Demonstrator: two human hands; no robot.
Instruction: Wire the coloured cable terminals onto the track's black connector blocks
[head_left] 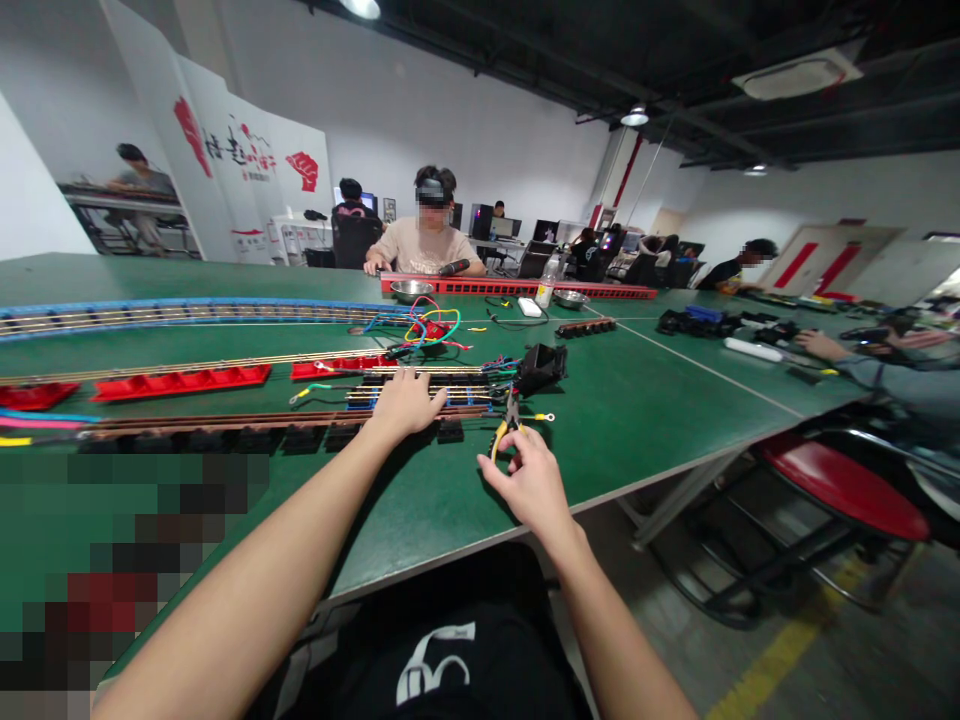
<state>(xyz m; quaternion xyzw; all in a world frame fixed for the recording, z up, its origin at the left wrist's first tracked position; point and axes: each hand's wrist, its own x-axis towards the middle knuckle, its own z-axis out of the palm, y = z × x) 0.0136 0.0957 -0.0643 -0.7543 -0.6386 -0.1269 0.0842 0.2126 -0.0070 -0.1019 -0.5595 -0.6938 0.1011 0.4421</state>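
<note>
Nearest to us is our black shirt [450,640], and our two forearms reach over the table [637,430]. Our right hand [534,475] has its fingers closed around the pliers [500,434], whose tip points to the wires near the black box [541,368]; if it grips a wire, we cannot tell. Our left hand [405,405] is spread over the rods [360,396], fingers released, not clenched.

Just beside the pliers lies the yellow lead [541,417], and left of our left hand the green lead [309,389]. Both already have a ring end, so we judge this part is done, but these ends lie loose and seem not yet fixed. The wires at the box look bunched, so work probably remains there.

Farther out are the red trays [184,382], then the blue rail [150,315] with a loose tangle of cables [442,325] at its end; this also looks unfinished. Across the table sits a person [427,240], behind the red beam [525,287].
</note>
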